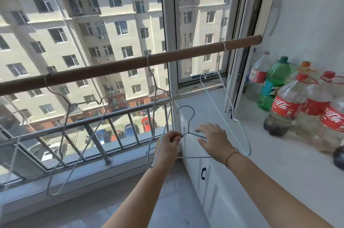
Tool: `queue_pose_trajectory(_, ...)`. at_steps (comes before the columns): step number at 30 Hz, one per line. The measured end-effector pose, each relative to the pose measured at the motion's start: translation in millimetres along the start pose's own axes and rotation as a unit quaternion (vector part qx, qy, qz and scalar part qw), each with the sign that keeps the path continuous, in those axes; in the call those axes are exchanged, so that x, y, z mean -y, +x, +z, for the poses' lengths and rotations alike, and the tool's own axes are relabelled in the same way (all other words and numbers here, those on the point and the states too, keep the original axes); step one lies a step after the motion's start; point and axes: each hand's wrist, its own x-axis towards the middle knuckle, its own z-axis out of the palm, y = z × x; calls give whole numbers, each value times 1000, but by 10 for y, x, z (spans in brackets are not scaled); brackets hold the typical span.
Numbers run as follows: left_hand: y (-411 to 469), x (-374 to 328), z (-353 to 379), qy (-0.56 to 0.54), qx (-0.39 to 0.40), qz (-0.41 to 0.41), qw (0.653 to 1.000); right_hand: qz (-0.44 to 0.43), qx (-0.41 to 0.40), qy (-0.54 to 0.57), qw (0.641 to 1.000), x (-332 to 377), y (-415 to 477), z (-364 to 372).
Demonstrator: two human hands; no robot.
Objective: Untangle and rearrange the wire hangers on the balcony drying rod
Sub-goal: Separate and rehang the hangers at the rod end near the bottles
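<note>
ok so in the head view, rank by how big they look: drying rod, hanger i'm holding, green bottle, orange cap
1. drying rod
2. held hanger, though it is nearer the camera than the bottle, so this is unsure
3. green bottle
4. orange cap

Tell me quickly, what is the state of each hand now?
Left hand: pinches the loose wire hanger at its shoulder.
Right hand: open, fingers straight, over the hanger.
</note>
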Motion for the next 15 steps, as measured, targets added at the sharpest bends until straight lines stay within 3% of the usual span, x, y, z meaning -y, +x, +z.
queue_pose_trajectory(4, -9, 19, 23, 16, -5, 19, 1000, 57, 28, 149, 987, -35, -240, -44)
queue_pose_trajectory(7, -48, 9, 88, 19, -24, 12, 999, 124, 27, 294, 947, 18, -451, -92)
queue_pose_trajectory(10, -109, -79, 181, 39, -78, -8, 996, 160, 15, 354, 921, 212, -600, -93)
queue_pose_trajectory(12, -174, -209, 216, 9, -114, -13, 993, 158, 4, 383, 910, 388, -659, -94)
queue_pose_trajectory(15, -255, -436, 214, -105, -100, -25, 989, 156, -21, 452, 878, 649, -692, -134)
